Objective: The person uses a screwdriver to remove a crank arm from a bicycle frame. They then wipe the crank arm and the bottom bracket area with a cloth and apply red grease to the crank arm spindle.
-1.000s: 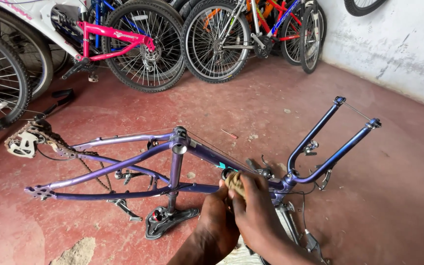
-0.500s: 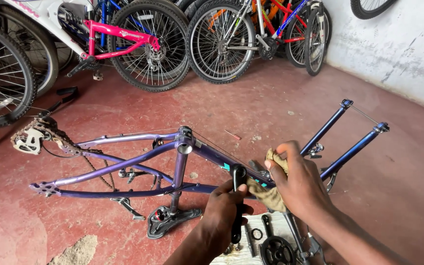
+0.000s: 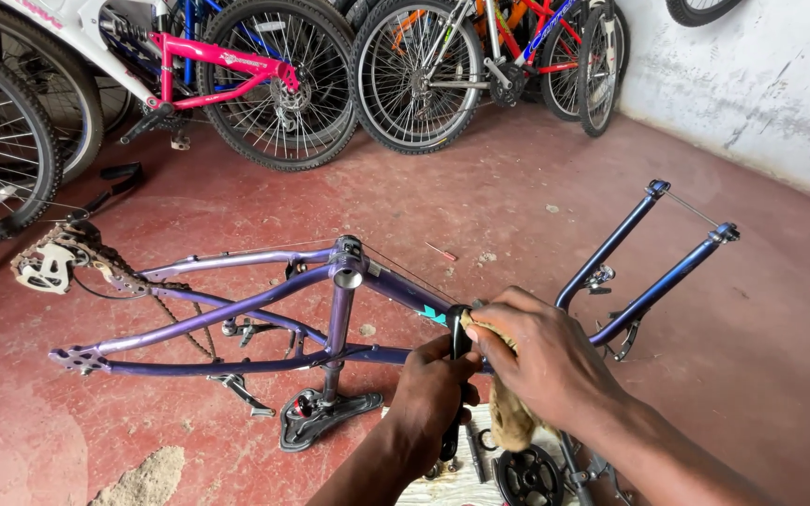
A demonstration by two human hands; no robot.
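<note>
On red floor (image 3: 517, 197), one purple frame (image 3: 264, 300), two hands (image 3: 489, 375)

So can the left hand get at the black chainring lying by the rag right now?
Probably not at once: the left hand is wrapped around a black part of the purple frame. The chainring lies close below, uncovered, so it could once freed.

the right hand (image 3: 541, 361) hides most of the rag (image 3: 513, 422); bottom edge crops the chainring (image 3: 529, 478).

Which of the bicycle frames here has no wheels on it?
The purple frame, lying upside down on the red floor under both hands. The pink-framed bicycle and the others along the back carry wheels.
</note>
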